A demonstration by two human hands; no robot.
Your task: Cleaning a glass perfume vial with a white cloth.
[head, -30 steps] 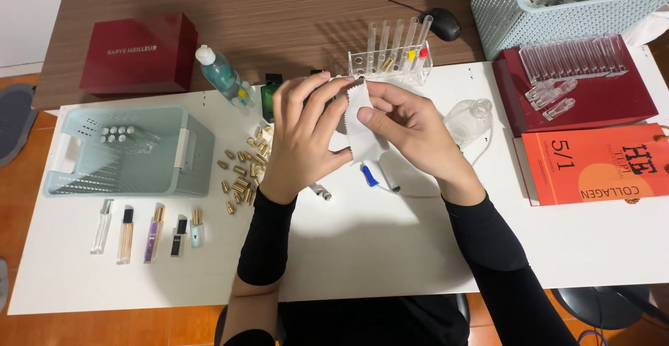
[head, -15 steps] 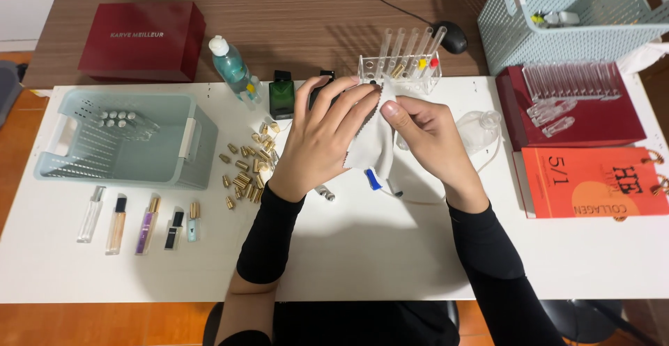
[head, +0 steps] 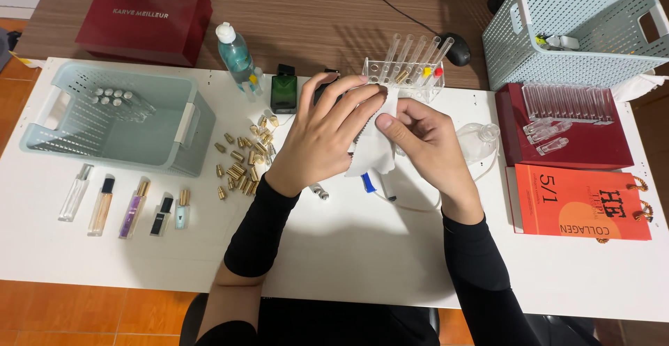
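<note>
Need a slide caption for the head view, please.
Both hands, left and right, hold a white cloth over a white table.

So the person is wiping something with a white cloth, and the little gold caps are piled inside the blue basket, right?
Not quite. The head view shows both hands on the white cloth, but the little gold caps lie loose on the white table, beside the blue basket, not in it.
</note>
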